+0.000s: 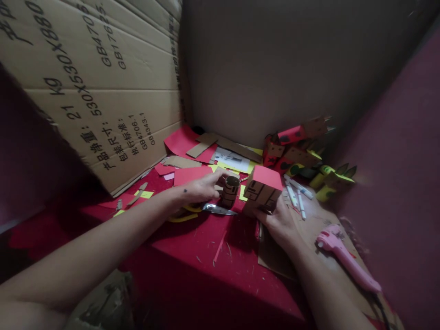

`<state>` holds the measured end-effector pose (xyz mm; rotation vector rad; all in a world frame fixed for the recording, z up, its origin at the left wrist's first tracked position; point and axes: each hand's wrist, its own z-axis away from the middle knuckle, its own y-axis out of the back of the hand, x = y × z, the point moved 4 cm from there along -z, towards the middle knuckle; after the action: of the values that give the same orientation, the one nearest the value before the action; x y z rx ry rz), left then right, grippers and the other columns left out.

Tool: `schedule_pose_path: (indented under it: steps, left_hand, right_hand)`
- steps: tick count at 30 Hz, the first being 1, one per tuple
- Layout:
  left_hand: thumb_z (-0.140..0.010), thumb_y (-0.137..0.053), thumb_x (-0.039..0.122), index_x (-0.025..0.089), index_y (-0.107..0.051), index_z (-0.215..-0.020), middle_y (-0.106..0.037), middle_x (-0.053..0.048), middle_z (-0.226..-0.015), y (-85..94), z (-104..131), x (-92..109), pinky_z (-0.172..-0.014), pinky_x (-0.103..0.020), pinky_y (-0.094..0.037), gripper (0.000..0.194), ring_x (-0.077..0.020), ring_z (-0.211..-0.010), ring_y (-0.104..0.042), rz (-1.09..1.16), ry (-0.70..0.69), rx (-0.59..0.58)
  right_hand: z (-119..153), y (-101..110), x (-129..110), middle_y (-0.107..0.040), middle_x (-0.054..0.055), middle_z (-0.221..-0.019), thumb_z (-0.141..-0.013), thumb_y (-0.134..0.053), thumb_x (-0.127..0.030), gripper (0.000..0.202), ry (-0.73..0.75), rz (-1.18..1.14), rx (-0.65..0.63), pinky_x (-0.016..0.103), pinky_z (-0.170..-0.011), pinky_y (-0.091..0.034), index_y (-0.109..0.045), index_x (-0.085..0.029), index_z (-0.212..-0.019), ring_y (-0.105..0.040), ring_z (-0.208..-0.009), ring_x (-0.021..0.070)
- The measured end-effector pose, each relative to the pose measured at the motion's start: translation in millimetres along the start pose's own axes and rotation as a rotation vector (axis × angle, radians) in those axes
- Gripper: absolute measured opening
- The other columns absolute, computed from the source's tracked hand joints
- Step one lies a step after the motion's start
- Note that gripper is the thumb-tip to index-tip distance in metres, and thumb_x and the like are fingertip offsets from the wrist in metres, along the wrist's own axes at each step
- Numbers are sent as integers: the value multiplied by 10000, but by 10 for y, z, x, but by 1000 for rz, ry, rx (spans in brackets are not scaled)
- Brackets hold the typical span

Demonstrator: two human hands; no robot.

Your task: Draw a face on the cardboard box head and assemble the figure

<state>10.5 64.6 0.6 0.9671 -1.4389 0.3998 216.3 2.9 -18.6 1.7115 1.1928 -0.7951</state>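
Note:
My left hand point(206, 187) is closed at the left side of a short brown cardboard tube point(230, 192) with dark drawn lines. The tube is upright with its open end up; some of my fingertips are hidden behind it. My right hand point(277, 221) grips a small cardboard box point(263, 195) from below and the right. The box has a red top and black line drawings on its sides. Scissors point(218, 209) with yellow handles lie just below the tube, their handles partly under my left wrist.
Red paper point(192, 175), cardboard strips point(202, 145) and a printed sheet point(232, 159) lie behind my hands. White markers point(301, 204) and a pink glue gun point(349, 259) rest at right, near decorated cardboard figures point(292, 149). A large carton panel point(113, 82) stands at left.

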Motion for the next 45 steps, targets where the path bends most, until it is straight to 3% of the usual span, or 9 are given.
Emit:
schedule_pose_path:
  steps: [7,11,14,17,21,24,29,37,45]
  left_hand:
    - [-680,-536,120,164,-643,-979,-660,-103,-1078,550,-201,132,-957,-393,-429,321,-269,-1066,-584,-524,17,223]
    - [-559,-685,113,209,-661,-918,-640,-70,-1059,541,-518,41,-983,-405,-378,372,-313,-1119,-497,-691,11,151]
    - [-440,-750,67,212,-669,-838,-646,-57,-931,446,-700,-72,-930,-418,-387,431,-316,-1013,-507,-767,39,48]
    - [-463,-745,68,206,-674,-824,-634,-48,-837,426,-780,-137,-886,-409,-386,393,-289,-912,-520,-805,60,14]
    - [-554,-726,124,211,-679,-949,-640,-35,-902,575,-708,15,-823,-328,-388,407,-254,-914,-535,-797,25,39]
    - [-630,-733,197,224,-647,-1148,-653,-35,-1030,687,-552,271,-784,-284,-396,527,-240,-962,-566,-727,-27,55]
    - [-629,-794,236,190,-674,-1164,-680,-35,-1002,612,-305,581,-730,-270,-424,550,-224,-907,-611,-414,-170,-28]
    - [-694,-753,218,193,-590,-1252,-611,-63,-1191,468,-220,515,-859,-283,-453,582,-234,-1081,-580,-531,-142,-139]
    - [-744,-750,283,202,-567,-1264,-596,-73,-1195,339,-169,549,-906,-325,-429,557,-247,-1102,-545,-726,-164,-106]
  right_hand:
    - [11,-7,-21,-652,40,-939,-666,-701,-280,433,-3,23,-2,369,-700,-547,-514,-225,-1053,-634,-807,230]
    - [11,-5,-36,-655,45,-946,-670,-697,-273,383,11,45,17,387,-720,-562,-513,-234,-1004,-653,-842,249]
    - [12,-7,-41,-649,35,-886,-689,-695,-298,352,10,75,17,405,-722,-578,-526,-238,-992,-665,-833,260]
    - [12,-5,-59,-655,41,-873,-693,-718,-325,343,30,115,23,424,-738,-583,-558,-242,-985,-662,-823,265]
    - [18,-11,-48,-673,58,-886,-702,-738,-364,390,-5,99,28,438,-746,-584,-596,-236,-1041,-667,-852,282]
    - [32,-15,-28,-684,73,-925,-701,-725,-368,293,-45,83,25,424,-715,-586,-608,-230,-932,-668,-817,266]
    - [42,5,-43,-703,105,-942,-709,-711,-403,234,-42,165,33,427,-732,-579,-626,-213,-816,-664,-813,263]
    - [38,55,-32,-708,96,-858,-694,-664,-402,249,-42,359,81,447,-757,-543,-632,-208,-846,-659,-824,292]
    - [43,106,3,-720,91,-926,-710,-669,-398,270,-3,433,110,409,-743,-533,-651,-208,-901,-658,-870,290]
